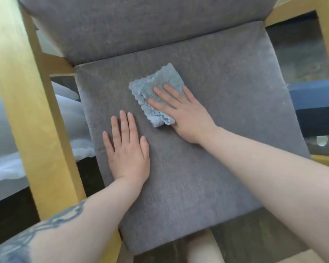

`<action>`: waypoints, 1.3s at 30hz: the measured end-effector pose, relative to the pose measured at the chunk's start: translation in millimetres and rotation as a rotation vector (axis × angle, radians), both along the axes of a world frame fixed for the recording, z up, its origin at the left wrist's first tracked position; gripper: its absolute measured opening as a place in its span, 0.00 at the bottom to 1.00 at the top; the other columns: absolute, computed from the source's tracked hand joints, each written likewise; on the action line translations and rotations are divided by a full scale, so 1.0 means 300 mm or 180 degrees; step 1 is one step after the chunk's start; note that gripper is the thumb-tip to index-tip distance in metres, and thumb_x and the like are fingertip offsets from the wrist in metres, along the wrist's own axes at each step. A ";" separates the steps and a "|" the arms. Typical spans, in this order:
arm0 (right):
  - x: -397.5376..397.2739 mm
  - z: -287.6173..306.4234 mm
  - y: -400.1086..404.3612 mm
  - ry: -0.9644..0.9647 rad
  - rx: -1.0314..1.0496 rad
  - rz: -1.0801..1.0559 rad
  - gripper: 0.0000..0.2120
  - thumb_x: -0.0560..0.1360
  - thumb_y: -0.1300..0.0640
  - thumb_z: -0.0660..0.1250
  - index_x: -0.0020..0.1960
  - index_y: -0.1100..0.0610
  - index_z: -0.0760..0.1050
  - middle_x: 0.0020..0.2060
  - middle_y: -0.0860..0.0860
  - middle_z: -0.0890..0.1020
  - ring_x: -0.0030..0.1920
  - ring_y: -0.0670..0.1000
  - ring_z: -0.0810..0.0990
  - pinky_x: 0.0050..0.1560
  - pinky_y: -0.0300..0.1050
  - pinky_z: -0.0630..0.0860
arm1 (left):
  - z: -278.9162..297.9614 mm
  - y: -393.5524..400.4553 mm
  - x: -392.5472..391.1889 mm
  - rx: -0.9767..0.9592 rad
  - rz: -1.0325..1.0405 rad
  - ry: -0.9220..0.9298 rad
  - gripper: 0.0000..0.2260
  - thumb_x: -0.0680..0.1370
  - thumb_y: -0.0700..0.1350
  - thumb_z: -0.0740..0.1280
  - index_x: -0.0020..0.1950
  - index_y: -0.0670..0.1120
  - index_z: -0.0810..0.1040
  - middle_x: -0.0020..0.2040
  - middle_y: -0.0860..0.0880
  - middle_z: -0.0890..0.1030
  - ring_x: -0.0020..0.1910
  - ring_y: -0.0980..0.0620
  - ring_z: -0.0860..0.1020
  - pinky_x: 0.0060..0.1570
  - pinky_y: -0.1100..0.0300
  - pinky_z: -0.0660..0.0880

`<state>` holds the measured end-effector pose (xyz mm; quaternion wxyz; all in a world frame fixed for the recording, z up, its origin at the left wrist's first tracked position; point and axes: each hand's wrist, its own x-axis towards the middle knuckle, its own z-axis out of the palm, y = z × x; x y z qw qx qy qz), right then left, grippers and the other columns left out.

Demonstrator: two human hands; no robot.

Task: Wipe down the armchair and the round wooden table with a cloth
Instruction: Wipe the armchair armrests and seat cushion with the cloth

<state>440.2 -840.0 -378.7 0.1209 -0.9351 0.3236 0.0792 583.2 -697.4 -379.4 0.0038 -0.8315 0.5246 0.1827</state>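
The armchair fills the view: a grey seat cushion [207,168], a grey backrest [141,25] above it and a light wooden frame. A folded light-blue cloth [156,86] lies on the middle of the seat. My right hand [184,112] lies flat on the cloth, fingers pointing up-left, pressing it onto the cushion. My left hand [127,147] rests flat on the bare cushion just left of the cloth, fingers spread, holding nothing. The round wooden table is not in view.
The left wooden armrest [27,92] runs down the left side, the right armrest [327,19] shows at the top right. White fabric [68,114] lies beyond the left armrest. A dark blue object [315,97] sits right of the chair over dark floor.
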 end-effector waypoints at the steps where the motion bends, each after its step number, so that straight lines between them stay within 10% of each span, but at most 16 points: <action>1: -0.022 0.001 -0.069 0.0080 -0.0016 -0.0267 0.30 0.77 0.54 0.53 0.78 0.45 0.52 0.78 0.48 0.56 0.77 0.53 0.53 0.74 0.56 0.47 | -0.002 -0.014 0.006 0.0009 -0.0164 0.0008 0.27 0.81 0.52 0.43 0.79 0.47 0.42 0.80 0.48 0.45 0.78 0.48 0.43 0.75 0.45 0.43; 5: -0.219 0.014 -0.209 0.0583 -0.0170 -0.2878 0.28 0.83 0.51 0.52 0.79 0.45 0.45 0.79 0.48 0.47 0.78 0.53 0.44 0.75 0.60 0.43 | -0.002 -0.074 0.008 0.0038 -0.0347 -0.0076 0.27 0.82 0.53 0.44 0.79 0.48 0.42 0.80 0.47 0.45 0.78 0.47 0.43 0.75 0.44 0.41; 9: -0.111 0.029 -0.236 0.0395 0.0132 -0.3654 0.26 0.83 0.48 0.49 0.79 0.43 0.44 0.79 0.47 0.44 0.78 0.52 0.41 0.74 0.62 0.41 | 0.004 -0.112 -0.059 0.0097 -0.0011 -0.0156 0.28 0.82 0.52 0.48 0.79 0.45 0.44 0.80 0.45 0.45 0.78 0.45 0.43 0.74 0.42 0.41; 17: -0.197 0.024 0.101 -0.0235 0.0240 0.0004 0.31 0.73 0.58 0.56 0.76 0.47 0.61 0.76 0.49 0.62 0.76 0.53 0.57 0.74 0.57 0.50 | 0.026 -0.040 -0.144 0.0133 -0.0024 -0.0003 0.29 0.81 0.55 0.46 0.79 0.45 0.44 0.79 0.48 0.45 0.78 0.49 0.44 0.75 0.47 0.43; 22: -0.038 0.043 0.024 0.0026 0.0177 -0.1937 0.31 0.78 0.54 0.59 0.78 0.46 0.53 0.78 0.49 0.54 0.78 0.54 0.49 0.74 0.59 0.44 | 0.039 0.027 -0.083 0.0230 0.0673 -0.0017 0.30 0.80 0.58 0.39 0.77 0.47 0.35 0.77 0.51 0.35 0.75 0.54 0.34 0.75 0.49 0.39; 27: 0.253 0.034 -0.012 -0.0193 0.0586 0.0285 0.34 0.78 0.55 0.58 0.78 0.43 0.46 0.78 0.45 0.47 0.78 0.50 0.42 0.74 0.54 0.37 | 0.028 -0.006 -0.106 0.0001 0.1012 -0.0129 0.30 0.80 0.55 0.47 0.78 0.41 0.46 0.78 0.44 0.47 0.77 0.48 0.46 0.73 0.49 0.44; 32: 0.467 0.020 -0.049 -0.0129 0.0262 -0.0847 0.28 0.82 0.51 0.52 0.79 0.45 0.46 0.79 0.47 0.47 0.78 0.52 0.42 0.75 0.58 0.39 | 0.015 0.010 -0.112 0.0117 0.1102 -0.0207 0.31 0.80 0.53 0.48 0.78 0.39 0.50 0.79 0.41 0.51 0.78 0.44 0.50 0.74 0.48 0.44; 37: 0.514 0.059 0.074 -0.0083 0.0627 0.1135 0.30 0.79 0.59 0.54 0.78 0.47 0.51 0.78 0.46 0.51 0.78 0.48 0.44 0.74 0.52 0.36 | 0.019 0.051 -0.127 0.0266 0.0859 -0.0129 0.27 0.78 0.50 0.55 0.73 0.37 0.66 0.72 0.36 0.67 0.74 0.38 0.60 0.72 0.44 0.50; 39: 0.420 0.043 0.005 -0.0393 0.0614 0.0731 0.30 0.77 0.61 0.54 0.78 0.51 0.56 0.77 0.47 0.58 0.78 0.48 0.50 0.74 0.48 0.39 | 0.039 0.057 -0.129 0.0042 0.0935 -0.0013 0.28 0.79 0.52 0.51 0.76 0.37 0.59 0.77 0.39 0.60 0.76 0.43 0.55 0.72 0.47 0.49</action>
